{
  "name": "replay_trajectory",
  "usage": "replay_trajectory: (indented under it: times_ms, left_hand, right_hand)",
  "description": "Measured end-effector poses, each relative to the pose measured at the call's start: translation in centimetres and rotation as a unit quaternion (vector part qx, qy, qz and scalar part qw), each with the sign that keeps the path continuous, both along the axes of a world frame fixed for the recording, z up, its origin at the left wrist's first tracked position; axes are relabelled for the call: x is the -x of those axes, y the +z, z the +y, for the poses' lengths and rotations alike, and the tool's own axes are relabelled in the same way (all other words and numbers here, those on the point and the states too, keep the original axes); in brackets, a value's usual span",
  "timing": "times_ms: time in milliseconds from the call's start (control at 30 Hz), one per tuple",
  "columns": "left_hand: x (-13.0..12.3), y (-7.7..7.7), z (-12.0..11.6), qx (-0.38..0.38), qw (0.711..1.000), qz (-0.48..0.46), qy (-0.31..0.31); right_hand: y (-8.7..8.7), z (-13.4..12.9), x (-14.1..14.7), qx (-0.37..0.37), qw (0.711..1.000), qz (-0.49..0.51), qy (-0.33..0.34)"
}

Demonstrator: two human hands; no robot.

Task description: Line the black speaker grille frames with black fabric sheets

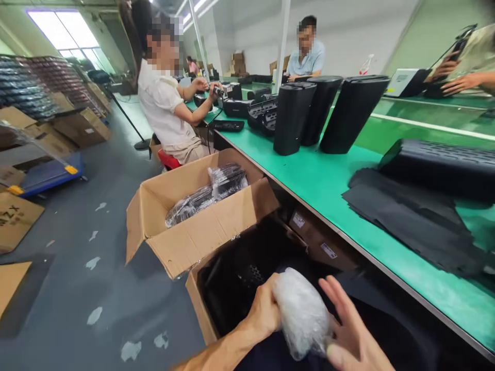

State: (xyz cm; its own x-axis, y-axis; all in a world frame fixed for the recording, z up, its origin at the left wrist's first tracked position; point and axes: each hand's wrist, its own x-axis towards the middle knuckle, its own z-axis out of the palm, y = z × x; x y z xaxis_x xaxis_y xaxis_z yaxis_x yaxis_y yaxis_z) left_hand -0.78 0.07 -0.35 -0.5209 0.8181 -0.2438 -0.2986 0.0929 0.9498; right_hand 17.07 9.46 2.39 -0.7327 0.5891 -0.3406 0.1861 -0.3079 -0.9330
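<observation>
My left hand (265,306) is closed round the left side of a whitish bundle in clear plastic wrap (301,312); what lies inside the wrap cannot be made out. On the bundle's right side is my right hand (351,327), fingers stretched and spread, its thumb at the lower edge of the plastic. Both hands are low in the view, over an open carton (201,293) with dark contents, among them a perforated black part (253,275). Beyond it stands another open carton (193,250) holding black parts in clear plastic (209,196).
Along the right runs a green workbench (266,159) with upright black housings (294,118), dark sheets (406,206) and a black housing lying down (441,165). A seated co-worker (166,108) handles a part at the left. A blue trolley (58,178) and cartons stand on the floor.
</observation>
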Motion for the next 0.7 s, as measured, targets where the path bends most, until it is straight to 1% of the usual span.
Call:
replay_trajectory:
  times_ms: [67, 100, 167, 200, 233, 300, 333, 367, 400, 433, 467, 500, 533, 567, 600, 633, 667, 700]
  left_hand:
    - [0.3, -0.2, 0.5, -0.001, 0.996, 0.078, -0.041]
    - [0.3, -0.4, 0.8, 0.006, 0.993, 0.106, -0.056]
    - [0.0, -1.0, 1.7, 0.037, 0.991, 0.120, -0.055]
    - [-0.2, -1.4, 2.1, 0.058, 0.992, 0.102, -0.038]
    - [-0.3, -1.7, 2.5, 0.076, 0.994, 0.076, -0.027]
    - [-0.1, -2.1, 3.2, 0.096, 0.994, 0.031, -0.030]
    - [0.1, -2.0, 3.4, 0.093, 0.994, -0.003, -0.050]
    - [0.5, -1.8, 3.5, 0.080, 0.991, -0.066, -0.083]
    - [0.9, -1.6, 3.5, 0.059, 0.979, -0.151, -0.122]
    - [1.3, -1.3, 3.6, 0.032, 0.957, -0.240, -0.156]
    - [1.7, -1.1, 3.6, 0.009, 0.932, -0.317, -0.176]
    - [2.1, -1.0, 3.6, -0.005, 0.914, -0.368, -0.169]
    - [2.3, -1.0, 3.7, -0.006, 0.913, -0.385, -0.138]
    - [2.6, -1.2, 3.8, 0.005, 0.927, -0.366, -0.086]
    - [2.8, -1.4, 4.0, 0.018, 0.942, -0.334, -0.032]
    - [2.9, -1.7, 4.2, 0.027, 0.953, -0.301, 0.014]
    - [3.1, -2.0, 4.5, 0.031, 0.961, -0.270, 0.050]
    - [3.3, -2.3, 4.7, 0.027, 0.968, -0.241, 0.071]
  right_hand:
    - [-0.7, 0.1, 0.2, 0.027, 0.997, -0.031, -0.062]
    - [-1.1, 0.2, 0.6, 0.034, 0.995, -0.051, -0.072]
    - [-2.0, 0.4, 1.5, 0.024, 0.994, -0.081, -0.076]
    - [-2.4, 0.6, 1.8, 0.005, 0.993, -0.093, -0.078]
    - [-2.8, 1.0, 2.0, -0.023, 0.990, -0.108, -0.083]
    - [-3.4, 2.0, 2.1, -0.114, 0.978, -0.147, -0.090]
    - [-3.7, 2.6, 2.1, -0.163, 0.968, -0.164, -0.099]
    - [-4.0, 3.2, 2.1, -0.211, 0.954, -0.180, -0.111]
    - [-4.2, 3.7, 2.3, -0.257, 0.939, -0.192, -0.123]
    - [-4.4, 4.0, 2.5, -0.294, 0.926, -0.196, -0.133]
    - [-4.5, 4.2, 2.8, -0.322, 0.918, -0.193, -0.129]
    - [-4.6, 4.1, 3.2, -0.347, 0.912, -0.187, -0.111]
    - [-4.5, 3.9, 3.6, -0.374, 0.907, -0.176, -0.082]
    - [-4.3, 3.6, 3.9, -0.394, 0.903, -0.166, -0.043]
    - [-4.0, 3.4, 4.2, -0.398, 0.903, -0.161, 0.005]
    - [-3.5, 3.2, 4.2, -0.379, 0.910, -0.159, 0.051]
    - [-3.0, 3.1, 4.2, -0.336, 0.924, -0.161, 0.083]
    - [-2.5, 3.3, 4.0, -0.278, 0.942, -0.166, 0.091]
